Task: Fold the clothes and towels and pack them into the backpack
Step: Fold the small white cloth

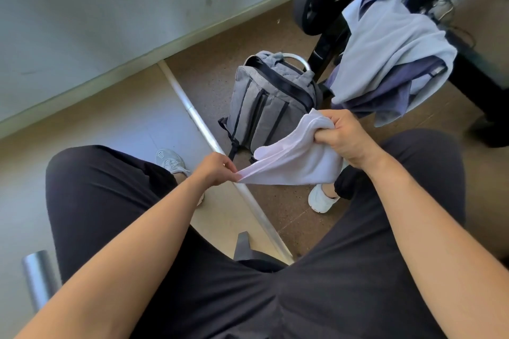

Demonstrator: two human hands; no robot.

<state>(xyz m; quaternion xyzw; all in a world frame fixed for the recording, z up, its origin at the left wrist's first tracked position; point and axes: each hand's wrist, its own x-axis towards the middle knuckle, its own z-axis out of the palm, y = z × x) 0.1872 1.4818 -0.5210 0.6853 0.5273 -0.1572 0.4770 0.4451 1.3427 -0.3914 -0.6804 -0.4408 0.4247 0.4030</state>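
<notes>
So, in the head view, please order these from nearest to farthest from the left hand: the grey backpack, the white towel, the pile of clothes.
1. white towel: the left hand pinches its corner.
2. grey backpack: upright on the floor, just ahead of the hands.
3. pile of clothes: draped higher up, at the far right.

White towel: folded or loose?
Loose, not folded. The white towel sags bunched between the left hand, pinching one corner, and the right hand, gripping the other end.
</notes>
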